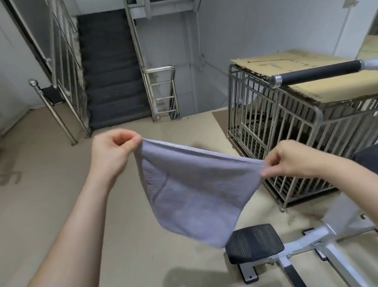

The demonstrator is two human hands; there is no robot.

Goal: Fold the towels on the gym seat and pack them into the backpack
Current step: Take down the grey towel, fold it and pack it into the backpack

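Item: grey towel, held in mid-air at centre, sagging to a point toward 6 o'clock above the footplate. Judged soft, light, limp; best held at the top corners. Left hand, at 10 o'clock of the cloth, pinches one corner, fingers curled. Right hand, at 3 o'clock, pinches the other. Backpack not in view.
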